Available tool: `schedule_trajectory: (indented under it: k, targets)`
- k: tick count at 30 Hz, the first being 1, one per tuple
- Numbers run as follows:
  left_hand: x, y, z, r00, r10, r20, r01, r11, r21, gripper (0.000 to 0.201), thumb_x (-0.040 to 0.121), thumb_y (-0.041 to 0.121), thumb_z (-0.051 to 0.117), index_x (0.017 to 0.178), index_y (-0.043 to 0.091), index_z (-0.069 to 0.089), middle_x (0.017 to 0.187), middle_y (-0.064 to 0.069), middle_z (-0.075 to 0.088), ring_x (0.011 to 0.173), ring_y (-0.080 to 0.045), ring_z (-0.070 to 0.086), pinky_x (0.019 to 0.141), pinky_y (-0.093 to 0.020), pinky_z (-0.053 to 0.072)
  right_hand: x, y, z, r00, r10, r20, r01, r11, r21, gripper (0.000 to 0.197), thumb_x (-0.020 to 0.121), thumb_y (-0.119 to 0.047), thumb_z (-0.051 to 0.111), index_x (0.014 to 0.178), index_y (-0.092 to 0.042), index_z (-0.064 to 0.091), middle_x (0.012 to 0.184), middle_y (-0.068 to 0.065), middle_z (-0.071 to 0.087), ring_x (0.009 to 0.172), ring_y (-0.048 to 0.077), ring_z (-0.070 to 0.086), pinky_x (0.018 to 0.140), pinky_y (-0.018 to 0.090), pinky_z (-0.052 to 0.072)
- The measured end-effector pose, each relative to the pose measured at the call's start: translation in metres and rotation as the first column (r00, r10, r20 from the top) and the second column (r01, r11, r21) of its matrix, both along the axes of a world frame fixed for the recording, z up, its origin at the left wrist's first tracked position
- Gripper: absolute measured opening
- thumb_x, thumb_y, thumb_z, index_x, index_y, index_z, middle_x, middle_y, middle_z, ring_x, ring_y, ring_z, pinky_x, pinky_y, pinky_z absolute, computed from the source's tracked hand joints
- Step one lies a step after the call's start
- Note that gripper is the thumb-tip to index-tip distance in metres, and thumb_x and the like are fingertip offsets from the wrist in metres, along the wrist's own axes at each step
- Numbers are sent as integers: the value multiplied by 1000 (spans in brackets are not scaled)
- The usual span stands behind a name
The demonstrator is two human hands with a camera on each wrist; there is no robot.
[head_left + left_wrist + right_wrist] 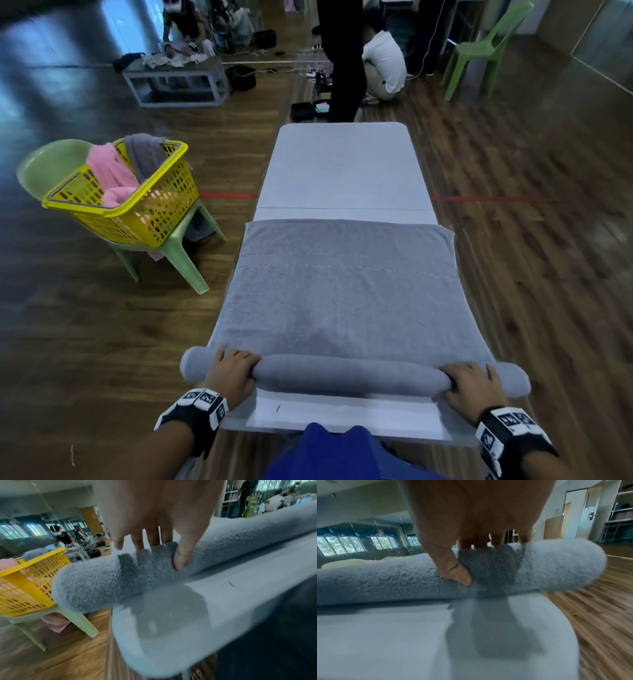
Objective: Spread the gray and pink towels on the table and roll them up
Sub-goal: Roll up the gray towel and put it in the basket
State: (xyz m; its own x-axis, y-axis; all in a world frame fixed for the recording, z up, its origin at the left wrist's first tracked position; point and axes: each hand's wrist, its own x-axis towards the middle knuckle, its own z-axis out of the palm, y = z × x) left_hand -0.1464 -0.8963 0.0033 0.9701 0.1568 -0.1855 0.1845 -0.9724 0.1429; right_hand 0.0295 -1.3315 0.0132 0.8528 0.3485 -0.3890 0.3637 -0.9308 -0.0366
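A gray towel (346,298) lies spread along the white table (342,164), its near end wound into a roll (349,375) across the table's width. My left hand (233,370) grips the roll near its left end, fingers over the top and thumb on the near side (180,559). My right hand (469,380) grips it near the right end the same way (458,577). Both roll ends (82,588) (565,563) stick out past the table's sides. A pink towel (109,174) sits in the yellow basket (150,212).
The yellow basket stands on a green plastic chair (171,250) left of the table, with another gray towel (144,154) draped in it. People stand and crouch beyond the table's far end (346,61). A second green chair (479,51) is at back right. Wood floor surrounds the table.
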Motion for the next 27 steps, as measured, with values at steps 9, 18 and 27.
schedule_trajectory:
  k: [9, 18, 27]
  targets:
    - [16, 6, 0, 980, 49, -195, -31, 995, 94, 54, 83, 35, 56, 135, 23, 45, 136, 5, 49, 128, -22, 42, 110, -48, 23, 1, 17, -18, 1000, -14, -4, 15, 983, 184, 62, 84, -40, 63, 139, -21, 41, 143, -1, 42, 136, 20, 34, 111, 57, 14]
    - [28, 13, 12, 999, 27, -45, -29, 998, -47, 51, 74, 43, 42, 118, 25, 61, 115, 4, 65, 106, -20, 59, 92, -35, 40, 28, 17, -2, 1000, -20, 21, 19, 997, 73, 43, 84, -34, 43, 125, -34, 54, 130, -6, 58, 124, 16, 47, 108, 44, 22]
    - [29, 13, -2, 987, 25, -160, -16, 998, 55, 44, 71, 34, 56, 114, 26, 60, 116, 5, 63, 110, -20, 56, 98, -38, 34, 28, 13, -14, 999, 47, -8, -47, 998, 30, 55, 86, -39, 53, 138, -36, 37, 142, -11, 43, 136, 13, 31, 116, 48, 7]
